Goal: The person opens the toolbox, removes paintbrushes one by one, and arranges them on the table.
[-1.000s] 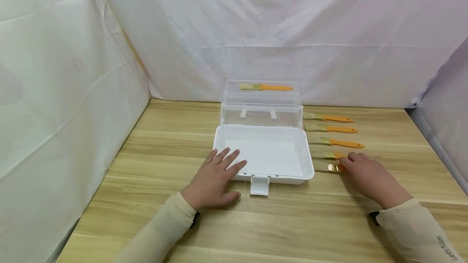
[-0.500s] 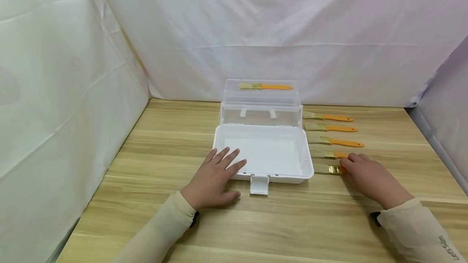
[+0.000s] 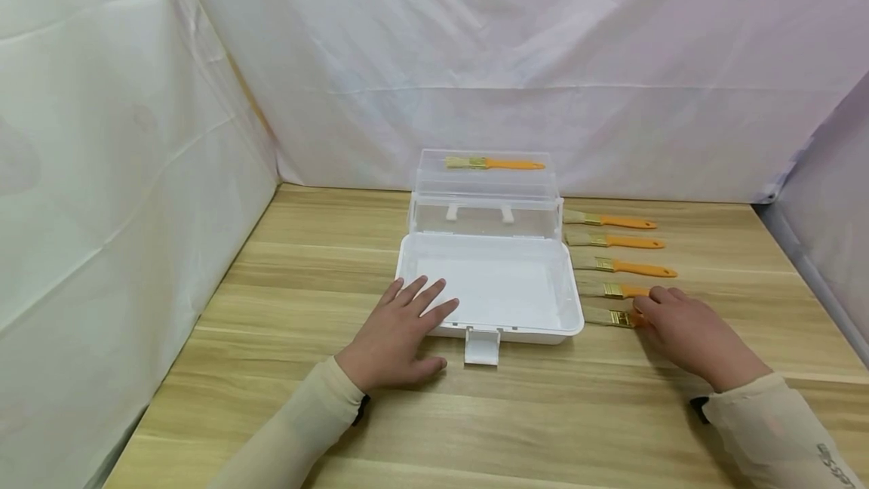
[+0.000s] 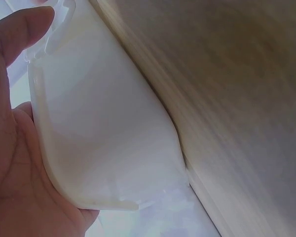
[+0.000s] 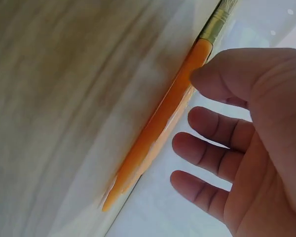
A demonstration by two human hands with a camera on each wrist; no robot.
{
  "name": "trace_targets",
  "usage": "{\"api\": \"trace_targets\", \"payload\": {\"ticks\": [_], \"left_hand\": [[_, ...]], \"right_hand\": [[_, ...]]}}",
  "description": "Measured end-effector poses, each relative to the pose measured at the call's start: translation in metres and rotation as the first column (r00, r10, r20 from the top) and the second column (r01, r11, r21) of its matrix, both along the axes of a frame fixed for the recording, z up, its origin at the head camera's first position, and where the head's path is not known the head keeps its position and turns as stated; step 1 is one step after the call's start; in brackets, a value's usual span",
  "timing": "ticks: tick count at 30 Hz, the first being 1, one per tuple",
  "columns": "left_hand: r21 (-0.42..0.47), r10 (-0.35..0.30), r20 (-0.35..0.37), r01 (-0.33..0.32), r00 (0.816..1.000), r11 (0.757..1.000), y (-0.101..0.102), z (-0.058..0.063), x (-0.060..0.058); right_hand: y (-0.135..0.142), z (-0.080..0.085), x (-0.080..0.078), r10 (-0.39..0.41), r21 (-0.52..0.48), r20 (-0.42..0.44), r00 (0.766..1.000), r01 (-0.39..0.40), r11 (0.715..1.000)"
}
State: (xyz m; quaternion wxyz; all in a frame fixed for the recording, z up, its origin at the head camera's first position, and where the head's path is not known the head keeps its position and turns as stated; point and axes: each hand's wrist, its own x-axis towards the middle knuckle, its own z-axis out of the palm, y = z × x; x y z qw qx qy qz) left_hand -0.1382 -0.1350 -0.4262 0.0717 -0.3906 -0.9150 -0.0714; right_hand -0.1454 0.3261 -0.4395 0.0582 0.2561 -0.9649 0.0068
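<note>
A white plastic box (image 3: pixel 573 321) lies open on the table, its clear lid folded back behind it. Over the box's front-left corner rests my left hand (image 3: pixel 400 334), fingers spread and straight; the left wrist view has the palm along the box's outer wall (image 4: pixel 103 128). To the right of the box, my right hand (image 3: pixel 692 334) pinches the nearest paintbrush (image 3: pixel 621 318) by its orange handle (image 5: pixel 163 118). My thumb presses on that handle below the brass ferrule, while the index finger is mostly hidden behind it and the other fingers stay off the brush.
Behind the held brush several more orange-handled paintbrushes (image 3: pixel 641 269) lie in a row, bristles toward the box. One further paintbrush (image 3: pixel 514 164) lies on the clear lid (image 3: pixel 485 186). A white latch flap (image 3: pixel 481 348) hangs at the box's front. White cloth (image 3: pixel 516 36) encloses the table.
The nearest paintbrush's ferrule has shifted and turned slightly in my right hand's fingers, a little toward me. My left hand and the box have stayed in place.
</note>
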Motion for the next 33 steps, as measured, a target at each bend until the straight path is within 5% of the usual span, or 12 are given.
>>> {"api": "trace_targets", "payload": {"ticks": [16,33], "left_hand": [[-0.003,0.000,0.005,0.000,1.000,1.000,0.000,0.001,0.001],[-0.002,-0.006,-0.005,0.006,1.000,1.000,0.000,0.000,0.000]], "right_hand": [[-0.001,0.025,-0.011,0.064,-0.010,-0.144,0.988,-0.066,0.998],[-0.030,0.110,-0.063,0.177,0.260,-0.148,0.973,-0.135,0.956]]}}
